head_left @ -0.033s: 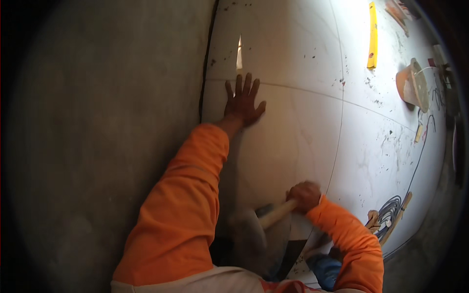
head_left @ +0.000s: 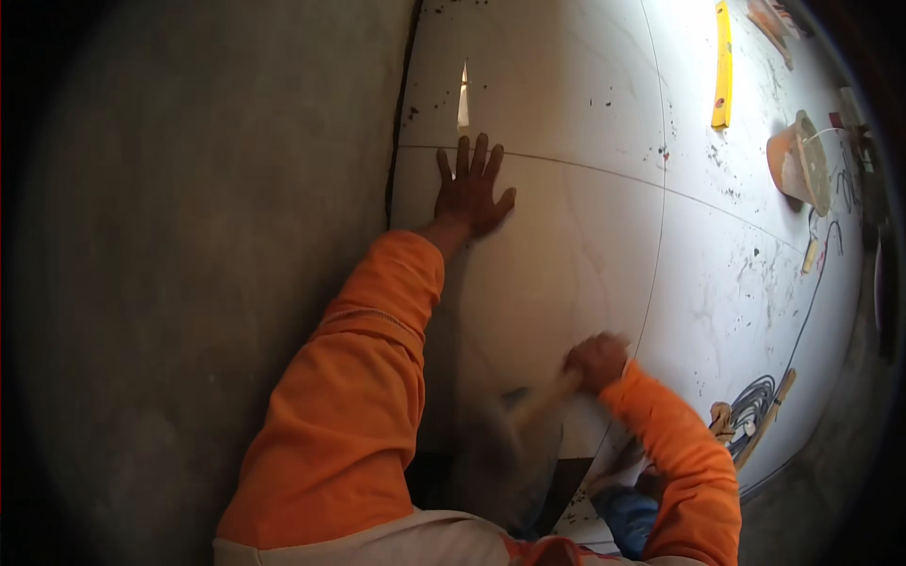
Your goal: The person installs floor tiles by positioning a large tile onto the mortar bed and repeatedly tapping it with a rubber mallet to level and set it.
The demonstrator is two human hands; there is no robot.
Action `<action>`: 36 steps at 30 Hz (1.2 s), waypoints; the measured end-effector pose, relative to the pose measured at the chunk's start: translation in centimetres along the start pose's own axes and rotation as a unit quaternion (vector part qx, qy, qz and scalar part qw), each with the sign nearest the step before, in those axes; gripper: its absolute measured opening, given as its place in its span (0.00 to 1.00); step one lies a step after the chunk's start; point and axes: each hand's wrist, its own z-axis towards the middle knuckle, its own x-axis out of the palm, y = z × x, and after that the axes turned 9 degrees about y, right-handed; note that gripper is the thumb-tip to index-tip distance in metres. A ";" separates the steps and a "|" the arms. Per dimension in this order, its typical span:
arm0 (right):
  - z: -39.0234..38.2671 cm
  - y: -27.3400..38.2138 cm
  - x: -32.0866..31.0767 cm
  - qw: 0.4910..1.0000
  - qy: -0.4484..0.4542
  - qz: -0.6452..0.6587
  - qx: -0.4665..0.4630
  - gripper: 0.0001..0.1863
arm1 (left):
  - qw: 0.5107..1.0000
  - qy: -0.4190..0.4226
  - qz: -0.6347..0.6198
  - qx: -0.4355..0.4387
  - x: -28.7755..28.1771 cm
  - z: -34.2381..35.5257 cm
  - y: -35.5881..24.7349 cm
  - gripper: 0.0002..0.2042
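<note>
A large pale floor tile (head_left: 538, 283) lies beneath both of my hands. Near its far left corner my left hand (head_left: 472, 200) presses flat, fingers spread, with nothing in it. My right hand (head_left: 598, 361) is wrapped around the light wooden handle of a mallet (head_left: 545, 399), over the near right part of this tile. Motion smears the mallet's head, which points to the left toward my body. Whether the head touches the tile, I cannot tell.
A bare grey wall (head_left: 208, 245) rises along the left. On the tiles to the right are a yellow spirit level (head_left: 723, 75), a bucket (head_left: 791, 165), and a coiled cable (head_left: 752, 410) beside a wood strip (head_left: 769, 420). A dark gap (head_left: 571, 476) borders the near tile edge.
My right hand has shifted slightly up and to the right with the mallet, whose head is more blurred. My left hand stays flat in the same place.
</note>
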 end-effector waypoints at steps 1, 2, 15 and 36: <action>-0.6 -0.4 0.3 1.000 0.005 -0.001 0.007 0.15 | 1.000 0.027 -0.014 0.007 0.1 -0.2 -0.9 0.39; -0.9 -1.1 0.4 0.982 0.033 -0.014 0.183 0.13 | 0.999 0.028 -0.022 0.012 0.3 -0.4 -1.4 0.39; -0.2 -2.5 -0.3 0.970 0.082 -0.029 0.225 0.12 | 0.999 0.016 -0.026 0.025 1.8 -0.3 -0.5 0.38; 4.5 -2.6 -5.1 0.934 0.003 0.037 0.354 0.12 | 0.999 0.034 -0.006 0.015 0.3 0.4 -0.7 0.38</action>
